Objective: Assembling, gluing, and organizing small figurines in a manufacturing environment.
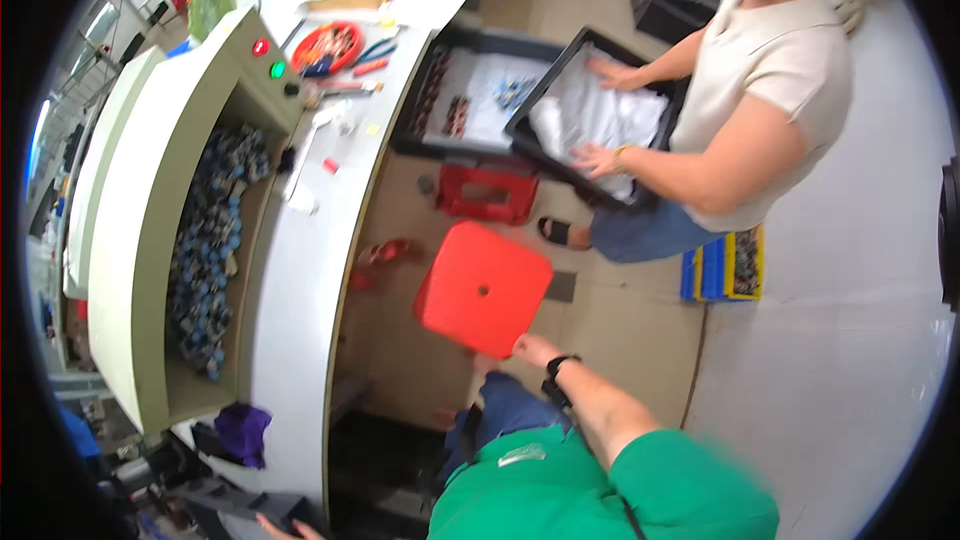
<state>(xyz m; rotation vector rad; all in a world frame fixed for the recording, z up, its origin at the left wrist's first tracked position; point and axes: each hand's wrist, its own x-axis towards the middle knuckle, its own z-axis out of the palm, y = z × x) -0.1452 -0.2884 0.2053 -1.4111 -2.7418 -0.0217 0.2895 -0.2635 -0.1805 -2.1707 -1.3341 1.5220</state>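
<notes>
My right hand, below a dark wristband, is closed on the near corner of a red plastic stool. The stool's square seat, with a small hole in its middle, faces up. Only part of my left hand shows at the lower edge. Its fingers look apart beside a dark grey plastic piece; whether they touch it is hard to see.
Left stands a long white workbench with a cream machine full of small blue-grey parts. Ahead, a co-worker has both hands in a black tray, overlapping another tray. A red step stool and blue-yellow bins stand on the floor.
</notes>
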